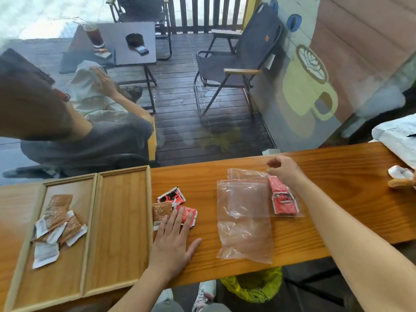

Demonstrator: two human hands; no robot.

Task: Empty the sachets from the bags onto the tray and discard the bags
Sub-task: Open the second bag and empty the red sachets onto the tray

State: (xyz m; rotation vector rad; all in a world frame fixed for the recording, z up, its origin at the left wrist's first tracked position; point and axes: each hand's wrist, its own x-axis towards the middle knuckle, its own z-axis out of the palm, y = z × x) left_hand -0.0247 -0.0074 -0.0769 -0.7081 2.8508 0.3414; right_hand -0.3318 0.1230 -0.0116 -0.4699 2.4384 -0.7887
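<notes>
A two-compartment wooden tray [97, 221] lies at the left. Its left compartment holds several brown sachets [57, 228]; the right compartment is bare. My left hand [173, 242] lies flat with spread fingers on a brown sachet [161, 212] and red sachets [180, 206] on the table beside the tray. A clear zip bag [244, 221] lies empty in the middle. A second clear bag [247, 174] behind it holds red sachets [282, 200]. My right hand [284, 168] hovers over that bag's top, fingers curled, holding nothing that I can make out.
A bin with a yellow-green liner [252, 287] stands under the table's front edge. White paper [396, 136] and a crumpled wrapper [401, 174] lie at the far right. Beyond a glass pane a person [78, 131] sits by chairs and a small table.
</notes>
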